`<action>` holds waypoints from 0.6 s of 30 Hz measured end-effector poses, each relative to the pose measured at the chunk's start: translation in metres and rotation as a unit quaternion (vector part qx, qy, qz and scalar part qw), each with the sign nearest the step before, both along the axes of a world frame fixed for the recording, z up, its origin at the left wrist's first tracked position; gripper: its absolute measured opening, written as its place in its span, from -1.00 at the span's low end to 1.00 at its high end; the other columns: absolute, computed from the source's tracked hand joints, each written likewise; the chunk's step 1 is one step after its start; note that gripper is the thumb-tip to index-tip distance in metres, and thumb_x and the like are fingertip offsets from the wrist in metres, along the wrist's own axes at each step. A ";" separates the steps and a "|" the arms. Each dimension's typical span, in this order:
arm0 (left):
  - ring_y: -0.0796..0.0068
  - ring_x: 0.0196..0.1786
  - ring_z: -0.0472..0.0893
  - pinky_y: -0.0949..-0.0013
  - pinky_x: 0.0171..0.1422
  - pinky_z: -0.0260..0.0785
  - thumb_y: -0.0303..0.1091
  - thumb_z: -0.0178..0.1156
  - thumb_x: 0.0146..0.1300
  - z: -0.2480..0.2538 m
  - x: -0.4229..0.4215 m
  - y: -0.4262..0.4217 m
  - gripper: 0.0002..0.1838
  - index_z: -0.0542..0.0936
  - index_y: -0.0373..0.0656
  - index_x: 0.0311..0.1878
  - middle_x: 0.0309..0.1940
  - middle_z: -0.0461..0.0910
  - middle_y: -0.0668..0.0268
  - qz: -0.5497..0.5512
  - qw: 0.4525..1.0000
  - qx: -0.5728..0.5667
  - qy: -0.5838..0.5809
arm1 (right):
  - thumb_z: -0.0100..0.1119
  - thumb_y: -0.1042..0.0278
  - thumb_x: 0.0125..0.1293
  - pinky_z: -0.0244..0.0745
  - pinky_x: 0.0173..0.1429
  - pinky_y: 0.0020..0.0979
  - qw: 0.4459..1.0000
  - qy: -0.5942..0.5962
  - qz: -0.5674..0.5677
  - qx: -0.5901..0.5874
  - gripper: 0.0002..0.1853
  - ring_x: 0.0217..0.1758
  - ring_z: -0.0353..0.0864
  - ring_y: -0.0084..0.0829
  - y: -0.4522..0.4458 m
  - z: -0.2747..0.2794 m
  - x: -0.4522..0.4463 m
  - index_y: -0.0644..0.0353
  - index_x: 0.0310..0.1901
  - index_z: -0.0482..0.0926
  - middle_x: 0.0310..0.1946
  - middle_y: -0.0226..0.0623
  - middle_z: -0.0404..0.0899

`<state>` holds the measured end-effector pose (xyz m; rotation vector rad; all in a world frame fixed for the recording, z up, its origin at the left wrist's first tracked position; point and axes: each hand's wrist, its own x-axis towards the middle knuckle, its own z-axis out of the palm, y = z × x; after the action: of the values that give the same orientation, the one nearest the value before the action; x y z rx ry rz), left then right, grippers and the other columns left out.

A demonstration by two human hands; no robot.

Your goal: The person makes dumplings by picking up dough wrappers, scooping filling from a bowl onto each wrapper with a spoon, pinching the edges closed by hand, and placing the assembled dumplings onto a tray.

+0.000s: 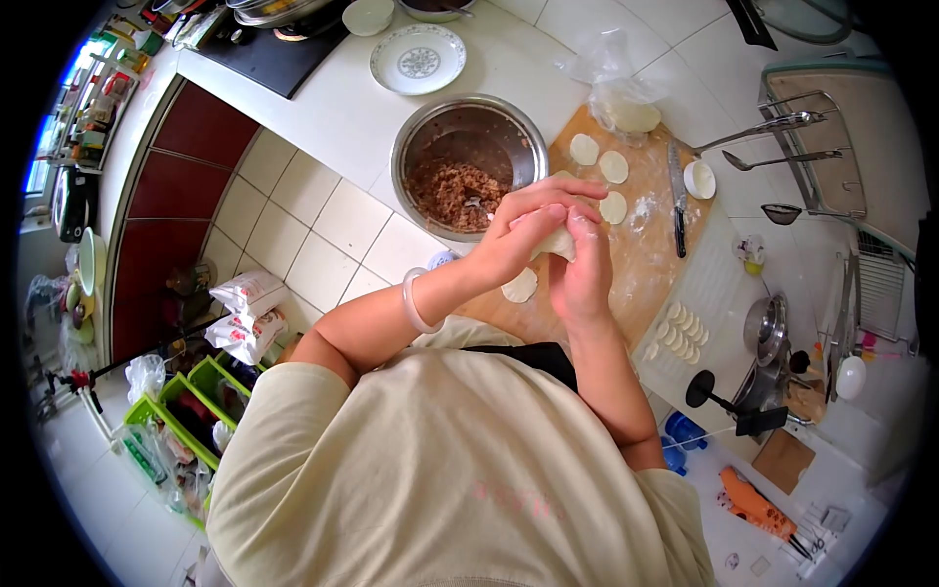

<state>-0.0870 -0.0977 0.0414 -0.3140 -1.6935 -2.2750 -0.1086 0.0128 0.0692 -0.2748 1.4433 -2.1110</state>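
Both hands meet over the near left part of a wooden board. My left hand, with a pale bangle on its wrist, and my right hand close together around a white dumpling. Fingers partly cover the dumpling, so its far side is hidden. Just beyond my left hand stands a steel bowl with brown minced filling and part of a utensil in it. Several flat round wrappers lie on the board, one wrapper close below the hands and another wrapper beyond them.
A knife and a small white bowl are at the board's right side. A plastic bag with dough lies at its far edge. Finished dumplings stand in rows at right. A patterned plate sits behind the steel bowl.
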 end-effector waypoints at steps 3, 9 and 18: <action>0.12 0.27 0.43 0.17 0.36 0.18 -0.40 -0.22 0.23 -0.001 -0.003 0.003 -0.61 0.61 -0.36 -0.19 0.11 0.54 0.05 0.010 1.000 0.010 0.020 | -0.30 0.22 0.39 0.41 0.01 -0.38 0.999 0.015 -0.033 0.007 -0.61 -0.13 0.55 -0.47 -0.007 0.001 0.006 0.28 -0.17 0.54 -0.25 -0.28 0.57; -0.03 0.31 0.38 0.11 0.36 0.18 -0.44 -0.23 0.14 -0.003 -0.010 0.012 -0.64 0.58 -0.38 -0.28 0.00 0.56 0.02 0.033 0.998 0.034 0.052 | -0.32 0.24 0.40 0.39 -0.03 -0.43 0.998 0.009 -0.066 0.012 -0.62 -0.15 0.52 -0.52 -0.002 -0.008 0.005 0.30 -0.19 0.53 -0.26 -0.32 0.54; -0.01 0.23 0.44 0.09 0.35 0.19 -0.43 -0.21 0.09 0.003 -0.013 0.021 -0.68 0.56 -0.35 -0.33 -0.10 0.58 0.02 0.086 0.991 0.058 0.088 | -0.31 0.20 0.40 0.38 -0.01 -0.42 0.997 0.031 -0.066 0.021 -0.62 -0.17 0.52 -0.50 -0.002 -0.008 0.005 0.25 -0.26 0.51 -0.30 -0.33 0.54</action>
<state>-0.1003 -0.0766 0.0448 -0.3192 -1.4380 -2.1408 -0.1034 0.0104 0.0607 -0.2367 1.5798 -2.1912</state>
